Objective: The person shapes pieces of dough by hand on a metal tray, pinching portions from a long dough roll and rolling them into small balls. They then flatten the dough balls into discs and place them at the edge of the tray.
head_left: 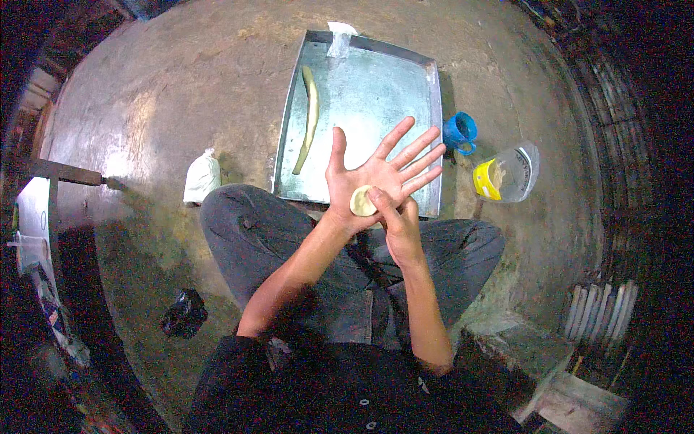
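My left hand is held palm up with its fingers spread wide, above the near edge of a metal tray. A small pale disc of dough lies on the heel of that palm. My right hand comes in from below and presses its fingertips against the right edge of the disc. A long thin roll of dough lies on the left part of the tray. I sit cross-legged on the floor in grey trousers, with the tray in front of my knees.
A blue cup and a clear plastic jar with a yellow lid stand on the floor right of the tray. A white tied bag lies to its left. A black crumpled bag sits lower left. A stone block is at lower right.
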The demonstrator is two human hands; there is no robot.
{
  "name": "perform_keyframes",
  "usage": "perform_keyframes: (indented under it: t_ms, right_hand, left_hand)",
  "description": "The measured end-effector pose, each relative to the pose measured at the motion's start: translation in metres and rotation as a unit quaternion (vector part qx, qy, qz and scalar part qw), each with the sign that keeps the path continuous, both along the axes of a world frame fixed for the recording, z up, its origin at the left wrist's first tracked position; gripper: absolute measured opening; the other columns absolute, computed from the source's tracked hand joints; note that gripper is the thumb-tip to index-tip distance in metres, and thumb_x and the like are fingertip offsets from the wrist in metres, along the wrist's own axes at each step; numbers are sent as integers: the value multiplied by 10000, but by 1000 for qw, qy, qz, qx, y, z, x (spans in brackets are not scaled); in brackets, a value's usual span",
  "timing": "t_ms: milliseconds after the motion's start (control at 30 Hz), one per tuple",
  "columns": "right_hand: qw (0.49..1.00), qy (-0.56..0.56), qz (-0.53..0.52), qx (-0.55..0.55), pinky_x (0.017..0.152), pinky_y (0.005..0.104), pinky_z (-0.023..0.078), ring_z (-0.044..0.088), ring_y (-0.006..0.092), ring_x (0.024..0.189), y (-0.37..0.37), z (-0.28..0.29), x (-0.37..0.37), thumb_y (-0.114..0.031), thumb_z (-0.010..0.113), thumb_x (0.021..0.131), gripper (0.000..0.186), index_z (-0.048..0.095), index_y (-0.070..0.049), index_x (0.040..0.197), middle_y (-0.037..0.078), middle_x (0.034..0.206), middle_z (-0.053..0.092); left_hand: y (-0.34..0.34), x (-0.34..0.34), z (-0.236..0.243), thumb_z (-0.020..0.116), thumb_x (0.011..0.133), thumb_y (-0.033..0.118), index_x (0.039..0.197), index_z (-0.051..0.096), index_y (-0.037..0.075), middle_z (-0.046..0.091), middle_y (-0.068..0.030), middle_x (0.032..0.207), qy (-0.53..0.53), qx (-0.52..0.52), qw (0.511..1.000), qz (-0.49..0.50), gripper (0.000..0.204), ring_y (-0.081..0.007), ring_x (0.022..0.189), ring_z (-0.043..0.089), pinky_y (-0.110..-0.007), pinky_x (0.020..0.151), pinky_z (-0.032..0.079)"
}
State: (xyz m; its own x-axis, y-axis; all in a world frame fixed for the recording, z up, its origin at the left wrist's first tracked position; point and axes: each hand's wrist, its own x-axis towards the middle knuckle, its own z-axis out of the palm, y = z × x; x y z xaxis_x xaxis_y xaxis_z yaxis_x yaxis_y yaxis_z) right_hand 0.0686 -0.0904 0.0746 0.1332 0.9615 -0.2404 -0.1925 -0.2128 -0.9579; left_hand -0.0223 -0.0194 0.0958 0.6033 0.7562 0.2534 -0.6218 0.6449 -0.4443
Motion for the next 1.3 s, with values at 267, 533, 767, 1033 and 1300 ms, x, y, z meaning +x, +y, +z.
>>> perform_keyframes:
  t_ms: [267, 533, 767, 1033, 1300]
  right_hand:
    - [987, -136, -16, 85, 797, 285, 521, 648, 143, 981, 0, 14, -9, -283, 670, 988, 399, 644, 81, 1149, 108, 1064, 696]
    - [995, 97, -2, -7, 949, 313, 505, 591, 173, 1180, -1, 11, -7, -294, 683, 979, 583, 467, 43, 1403, 102, 1303, 586]
    - [998, 61, -19, 16, 1122, 371, 380, 446, 201, 1357, -2, 3, -25, -240, 724, 946, 728, 340, 40, 1497, 117, 1441, 457]
    - [998, 43, -3, 41, 1108, 375, 404, 484, 205, 1324, 1, 5, -23, -250, 709, 960, 704, 353, 44, 1491, 115, 1429, 474]
    - [998, 15, -34, 48, 1057, 367, 451, 550, 234, 1268, -11, 11, -34, -352, 720, 948, 677, 452, 51, 1422, 150, 1366, 559]
  left_hand:
    - [-1, 1, -1, 516, 776, 868, 1605, 202, 128, 72, -235, 1667, -22, 11, 1000, -12, 1155, -442, 1538, 58, -607, 1248, 74]
    - [1, 0, -2, 485, 779, 886, 1600, 193, 71, 89, -259, 1657, 23, 51, 998, 20, 1193, -458, 1525, 114, -619, 1237, 110]
    - [-2, 2, -3, 499, 789, 870, 1597, 189, 53, 73, -279, 1653, -5, 35, 999, -1, 1191, -476, 1524, 86, -632, 1231, 95]
    - [-2, 1, 5, 505, 784, 871, 1598, 196, 67, 87, -262, 1657, 4, 31, 999, 6, 1185, -457, 1531, 74, -635, 1232, 84]
    - [-1, -1, 4, 469, 771, 901, 1598, 217, 86, 92, -255, 1659, 13, 34, 999, 15, 1188, -455, 1531, 87, -643, 1227, 84]
